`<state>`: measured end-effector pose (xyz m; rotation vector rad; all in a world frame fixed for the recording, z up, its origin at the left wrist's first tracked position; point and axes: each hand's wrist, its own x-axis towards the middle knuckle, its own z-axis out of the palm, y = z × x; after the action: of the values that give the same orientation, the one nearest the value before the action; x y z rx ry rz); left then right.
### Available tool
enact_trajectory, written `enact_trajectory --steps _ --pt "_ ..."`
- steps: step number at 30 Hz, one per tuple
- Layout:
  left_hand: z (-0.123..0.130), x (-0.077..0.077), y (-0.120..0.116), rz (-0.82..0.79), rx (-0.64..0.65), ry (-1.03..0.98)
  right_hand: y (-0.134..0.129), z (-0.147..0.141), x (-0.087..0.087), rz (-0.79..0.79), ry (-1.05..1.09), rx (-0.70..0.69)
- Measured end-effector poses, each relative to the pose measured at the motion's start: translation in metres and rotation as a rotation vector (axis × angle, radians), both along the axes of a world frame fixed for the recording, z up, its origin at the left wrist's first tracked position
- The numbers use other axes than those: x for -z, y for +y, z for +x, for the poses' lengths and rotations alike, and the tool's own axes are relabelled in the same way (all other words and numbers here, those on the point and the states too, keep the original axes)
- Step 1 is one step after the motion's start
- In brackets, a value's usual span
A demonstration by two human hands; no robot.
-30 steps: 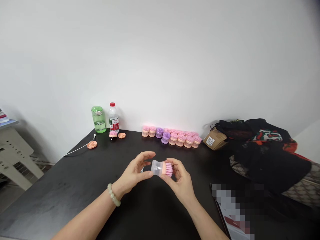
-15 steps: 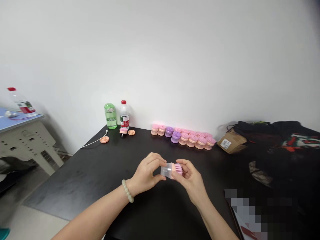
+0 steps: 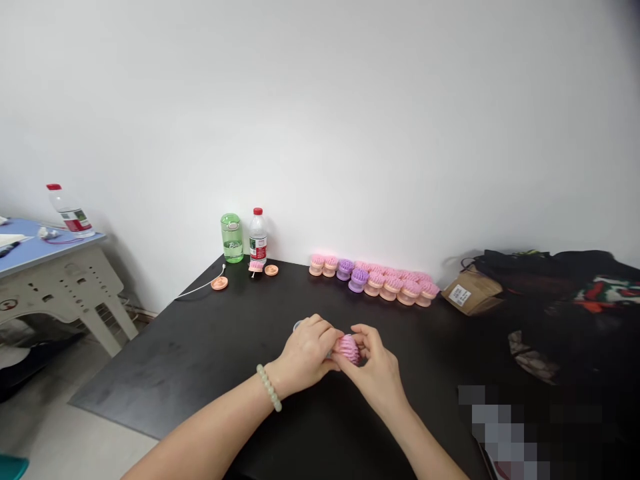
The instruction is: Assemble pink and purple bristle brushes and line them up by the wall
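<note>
A small scrubbing brush (image 3: 349, 349) with pink bristles is held between both hands above the black table. My left hand (image 3: 311, 348), with a bead bracelet (image 3: 269, 388) at its wrist, is closed around the brush's base end, hiding most of it. With thumb and fingers, my right hand (image 3: 374, 363) grips the bristled head, which faces right and toward me. A pale rounded edge (image 3: 298, 325) peeks out behind my left hand; I cannot tell what it belongs to. Beyond the hands, several pink brushes (image 3: 391, 287) and purple brushes (image 3: 358, 279) stand in rows along the wall.
At the back left of the table (image 3: 200, 360) are a green bottle (image 3: 232, 239), a water bottle (image 3: 258, 237), a loose brush head (image 3: 255, 267), two peach discs (image 3: 219, 283) and a white cord (image 3: 196, 289). A paper bag (image 3: 473, 291) and dark cloth (image 3: 550, 320) lie right.
My left hand has moved from the tip of the clear container to wrap around it, now covering it. The bristles have turned more toward me. The view has shifted slightly left.
</note>
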<state>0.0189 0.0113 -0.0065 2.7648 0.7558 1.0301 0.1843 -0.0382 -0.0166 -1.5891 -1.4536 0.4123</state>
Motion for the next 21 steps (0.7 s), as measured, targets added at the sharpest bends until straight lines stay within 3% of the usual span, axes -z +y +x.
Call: enact_trajectory --steps 4,6,9,12,13,16,21 --pt "-0.002 -0.002 0.004 0.006 0.038 -0.036 0.008 -0.001 0.0 -0.034 0.095 -0.03" --pt "-0.006 -0.007 0.009 -0.074 0.01 -0.14 0.014 -0.001 0.0 0.005 0.169 -0.08" --pt "-0.019 -0.018 0.023 -0.416 -0.073 -0.541 0.024 0.001 0.001 0.076 0.246 -0.18" --pt "-0.036 -0.028 0.04 -0.904 0.046 -1.071 0.034 -0.004 0.005 0.037 0.126 -0.248" --pt "-0.041 -0.03 0.045 -0.983 0.083 -1.157 0.037 -0.008 0.007 0.002 0.058 -0.286" --pt "-0.05 -0.03 0.055 -1.088 0.133 -1.25 0.044 -0.024 0.013 -0.093 -0.119 -0.396" --pt "-0.05 -0.025 0.056 -1.267 0.181 -1.272 0.052 -0.045 0.017 -0.107 -0.176 -0.344"
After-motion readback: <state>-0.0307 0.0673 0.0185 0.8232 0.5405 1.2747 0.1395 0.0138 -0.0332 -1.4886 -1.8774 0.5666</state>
